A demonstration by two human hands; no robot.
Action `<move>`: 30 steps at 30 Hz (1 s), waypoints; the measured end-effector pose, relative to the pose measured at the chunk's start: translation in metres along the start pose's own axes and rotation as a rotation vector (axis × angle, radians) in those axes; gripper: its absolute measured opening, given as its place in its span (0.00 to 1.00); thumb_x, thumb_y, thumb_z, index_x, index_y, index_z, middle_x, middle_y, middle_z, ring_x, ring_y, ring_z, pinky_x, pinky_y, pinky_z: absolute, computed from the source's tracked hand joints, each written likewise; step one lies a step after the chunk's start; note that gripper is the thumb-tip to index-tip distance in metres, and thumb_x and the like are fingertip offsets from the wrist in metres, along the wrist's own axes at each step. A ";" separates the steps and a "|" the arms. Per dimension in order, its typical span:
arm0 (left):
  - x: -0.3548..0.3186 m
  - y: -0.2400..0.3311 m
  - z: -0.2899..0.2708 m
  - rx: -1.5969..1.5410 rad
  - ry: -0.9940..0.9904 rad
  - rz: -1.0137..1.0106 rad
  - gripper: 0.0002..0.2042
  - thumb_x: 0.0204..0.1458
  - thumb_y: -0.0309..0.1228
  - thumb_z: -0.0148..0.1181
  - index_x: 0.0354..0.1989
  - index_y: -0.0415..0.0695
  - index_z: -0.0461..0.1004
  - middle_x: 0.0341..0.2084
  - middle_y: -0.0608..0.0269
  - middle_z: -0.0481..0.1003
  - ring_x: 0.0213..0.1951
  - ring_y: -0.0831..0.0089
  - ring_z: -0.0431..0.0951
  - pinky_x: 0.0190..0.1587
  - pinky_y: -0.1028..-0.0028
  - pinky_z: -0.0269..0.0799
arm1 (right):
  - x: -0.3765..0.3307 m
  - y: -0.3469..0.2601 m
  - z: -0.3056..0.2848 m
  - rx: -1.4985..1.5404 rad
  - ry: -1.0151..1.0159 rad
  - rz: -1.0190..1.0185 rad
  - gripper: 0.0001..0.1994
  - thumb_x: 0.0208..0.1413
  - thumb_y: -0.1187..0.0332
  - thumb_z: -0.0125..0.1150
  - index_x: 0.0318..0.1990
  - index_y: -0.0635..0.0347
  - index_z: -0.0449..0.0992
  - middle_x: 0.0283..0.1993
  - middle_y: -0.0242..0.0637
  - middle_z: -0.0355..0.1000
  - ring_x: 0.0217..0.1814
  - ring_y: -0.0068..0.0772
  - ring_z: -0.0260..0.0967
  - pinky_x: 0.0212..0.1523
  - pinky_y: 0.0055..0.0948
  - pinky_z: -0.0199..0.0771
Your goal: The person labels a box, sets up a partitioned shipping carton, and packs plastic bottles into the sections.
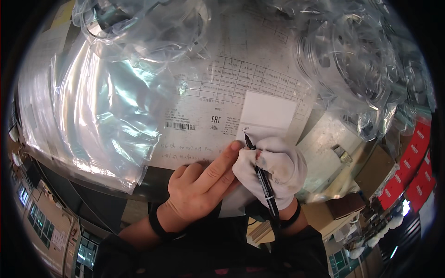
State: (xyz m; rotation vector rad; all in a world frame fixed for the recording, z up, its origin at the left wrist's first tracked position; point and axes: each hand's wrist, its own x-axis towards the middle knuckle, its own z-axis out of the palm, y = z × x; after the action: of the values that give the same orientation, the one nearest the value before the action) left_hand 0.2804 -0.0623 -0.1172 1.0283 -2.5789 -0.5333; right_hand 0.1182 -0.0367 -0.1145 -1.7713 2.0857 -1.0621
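Note:
My right hand (276, 167), in a whitish glove, grips a black marker pen (265, 185). The pen's tip meets a small white paper slip (268, 111), where a short dark mark shows. Bare and palm down, my left hand (199, 189) lies to the left of the glove. Its index finger reaches forward to the slip's left edge, and the other fingers are partly bent. Beneath the slip lies a large printed sheet (199, 120) with a table, a barcode and handwritten lines. The glove hides the lower part of the slip.
Clear plastic bags (111, 116) lie at the left. Wrapped ring-shaped parts (352, 60) sit at the far right, more bagged parts (143, 23) at the far left. Red printed packages (412, 162) and a cardboard box (324, 215) are on the right.

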 end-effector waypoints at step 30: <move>0.002 0.001 -0.002 0.018 -0.037 0.003 0.16 0.44 0.37 0.67 0.43 0.53 0.81 0.55 0.77 0.74 0.19 0.82 0.61 0.21 0.86 0.59 | -0.008 0.006 0.000 0.063 0.092 0.028 0.17 0.35 0.76 0.70 0.30 0.50 0.66 0.27 0.28 0.68 0.22 0.30 0.68 0.22 0.28 0.69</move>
State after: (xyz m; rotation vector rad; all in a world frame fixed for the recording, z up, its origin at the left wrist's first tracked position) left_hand 0.2789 -0.0634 -0.1143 1.0293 -2.6220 -0.5335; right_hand 0.1152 -0.0290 -0.1208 -1.6895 2.0981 -1.2101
